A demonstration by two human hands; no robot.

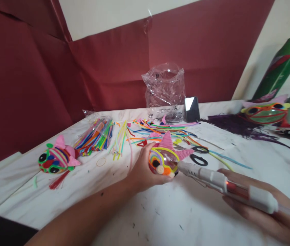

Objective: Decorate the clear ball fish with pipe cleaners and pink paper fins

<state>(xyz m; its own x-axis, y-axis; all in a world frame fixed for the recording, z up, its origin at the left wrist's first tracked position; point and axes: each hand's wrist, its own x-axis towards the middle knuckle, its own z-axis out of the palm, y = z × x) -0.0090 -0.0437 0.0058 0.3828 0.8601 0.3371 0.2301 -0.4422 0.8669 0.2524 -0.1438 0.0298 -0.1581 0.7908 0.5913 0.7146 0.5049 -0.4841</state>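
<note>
My left hand [141, 172] is wrapped round a fish-shaped craft [169, 156], a clear round body edged in yellow fuzzy pipe cleaner, with pink ear-like fins and a black eye in rainbow rings. In my right hand [267, 223] is a white glue gun [208, 176] with a small orange glow on its barrel. Its nozzle points left and meets the side of the fish; whether it touches cannot be made out. Behind the fish lie black-handled scissors [199, 160], partly covered by it.
A finished-looking colourful fish [55, 159] sits at left, beside a bundle of pipe cleaners [96, 136]. Loose pipe cleaners [157, 130] spread behind my hands. A clear plastic bag [164, 89] and a phone [192, 109] stand at the back. Another fish [266, 112] rests at right near purple strands [226, 126].
</note>
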